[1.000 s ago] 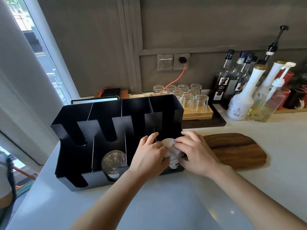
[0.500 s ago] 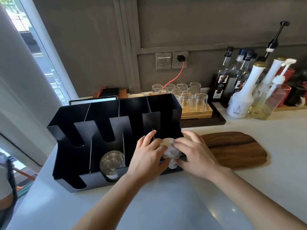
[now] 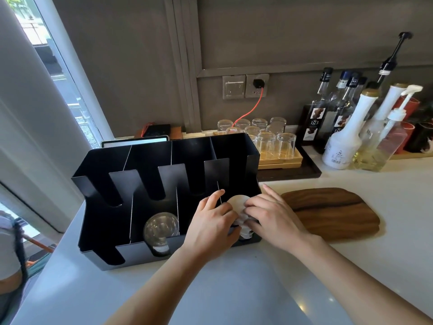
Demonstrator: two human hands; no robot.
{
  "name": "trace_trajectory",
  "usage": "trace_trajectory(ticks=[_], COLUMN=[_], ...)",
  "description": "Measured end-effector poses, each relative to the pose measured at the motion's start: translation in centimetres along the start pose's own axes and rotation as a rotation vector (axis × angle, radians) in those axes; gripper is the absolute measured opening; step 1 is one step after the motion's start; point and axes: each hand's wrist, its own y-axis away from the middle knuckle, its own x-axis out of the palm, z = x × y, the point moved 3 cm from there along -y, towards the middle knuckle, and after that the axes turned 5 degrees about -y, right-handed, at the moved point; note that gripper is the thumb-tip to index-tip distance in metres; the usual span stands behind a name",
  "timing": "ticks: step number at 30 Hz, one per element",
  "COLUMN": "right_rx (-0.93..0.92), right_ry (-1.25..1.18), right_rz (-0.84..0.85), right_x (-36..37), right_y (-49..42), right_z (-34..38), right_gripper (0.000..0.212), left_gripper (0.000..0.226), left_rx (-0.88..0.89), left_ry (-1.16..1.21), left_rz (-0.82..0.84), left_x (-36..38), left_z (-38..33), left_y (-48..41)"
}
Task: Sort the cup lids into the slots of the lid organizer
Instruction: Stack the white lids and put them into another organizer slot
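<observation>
A black metal lid organizer (image 3: 98,207) with several upright slots stands on the white counter. Clear dome lids (image 3: 160,227) sit stacked in the second slot from the left. A stack of white lids (image 3: 237,204) stands on edge in the rightmost slot. My left hand (image 3: 210,227) presses against the stack's left side, fingers curled over the slot's divider. My right hand (image 3: 271,215) holds the stack from the right, fingertips on the front lid. Most of the white stack is hidden between my hands.
A wooden board (image 3: 332,212) lies right of the organizer. Behind stand upturned glasses on a wooden tray (image 3: 276,143), syrup bottles (image 3: 314,118) and white pump bottles (image 3: 342,141). A tablet (image 3: 134,141) leans behind the organizer. A window and another person (image 3: 9,249) are at left.
Both hands stay on the white lids in the rightmost slot, with only small finger shifts. The camera view has drifted slightly.
</observation>
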Motion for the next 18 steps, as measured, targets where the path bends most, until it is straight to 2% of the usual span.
trace_trajectory(ticks=[8,13,16,18], right_rx=[-0.011,-0.041,-0.002,0.016], right_ry=[-0.043,-0.054,-0.061,-0.048], right_rz=[0.049,0.064,0.044,0.036], right_x=[0.00,0.08,-0.26,-0.39], right_y=[-0.03,-0.08,0.10,0.21], right_z=[0.04,0.31,-0.07,-0.25], right_gripper=[0.037,0.033,0.038,0.035], left_gripper=[0.040,0.036,0.033,0.029], left_rx=[0.000,0.004,-0.006,-0.003], left_ry=[-0.032,-0.033,-0.024,-0.034], left_rz=[0.021,0.038,0.044,0.048], left_x=[-0.52,-0.43,-0.46,-0.39], left_z=[-0.02,0.04,0.03,0.03], left_y=[0.19,0.10,0.31,0.42])
